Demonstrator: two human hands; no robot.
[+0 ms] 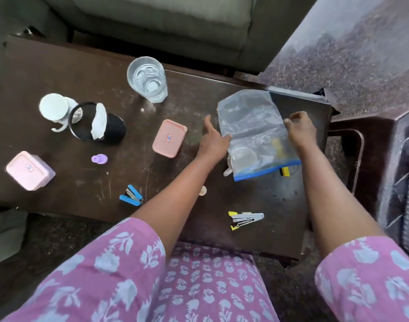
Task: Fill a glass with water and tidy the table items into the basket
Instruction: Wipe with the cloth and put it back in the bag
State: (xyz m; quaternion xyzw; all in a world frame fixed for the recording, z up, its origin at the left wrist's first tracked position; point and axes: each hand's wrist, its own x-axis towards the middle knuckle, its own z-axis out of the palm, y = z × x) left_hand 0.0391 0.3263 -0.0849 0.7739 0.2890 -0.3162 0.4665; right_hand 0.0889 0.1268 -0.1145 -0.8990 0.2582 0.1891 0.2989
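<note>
Glass (147, 78) sits at 12 o'clock on the dark table (59, 73), w/ water in it, so the fill step looks done. Tidy step is in hand.

Both hands are on a clear zip bag (252, 126) w/ a blue seal strip, at about 1–2 o'clock. Left hand (214, 140) grips the bag's left edge, thumb out toward 11. Right hand (299, 129) pinches the right edge, fingertips curled onto the plastic. The bag is lifted or tilted over the table; can't tell if its low edge touches. Under or behind it: a pale round thing and sth yellow, too blurred through the plastic to name.

Loose items: pink lidded box (169, 138) just left of the left hand, 2nd pink box (30, 170) at 9, purple bit (99, 158) between them, blue stapler (131, 195) at 7, yellow/grey stapler (245, 220) at 5, black mesh cup (99, 126) w/ a white figurine (56, 111) touching it at 10.

Basket: prob. the woven thing (405, 182) at 3 o'clock off the table, only partly in view, not sure.

Next, my guess: carry the bag right toward 3 and let go there. Needs both grips kept firm since the plastic is limp.
</note>
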